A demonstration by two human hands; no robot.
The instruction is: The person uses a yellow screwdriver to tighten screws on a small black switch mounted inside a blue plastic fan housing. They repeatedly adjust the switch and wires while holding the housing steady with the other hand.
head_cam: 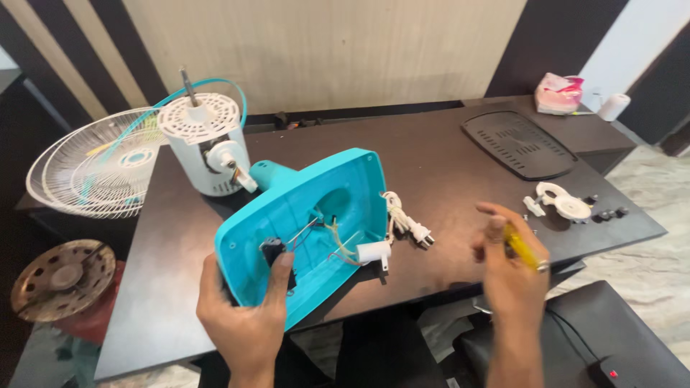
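Fan base (316, 215), turquoise and tipped up to show its wires, sits at 9 o'clock from the right hand (512, 269), which grips a yellow screwdriver (521, 248). Left hand (248, 316) clamps its lower edge; a slip could strain the wires or knock the white capacitor (374, 252) on the worktop (445, 165).

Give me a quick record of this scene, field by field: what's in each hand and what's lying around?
Left hand: grips the teal fan base, tilted open side up, thumb by a black part
Inside base: wires, white cylinder
Right hand: holds a yellow screwdriver
Table: dark
Behind base: white motor, fan grille
Beside base: white plug
Right side: black cover, white plastic piece
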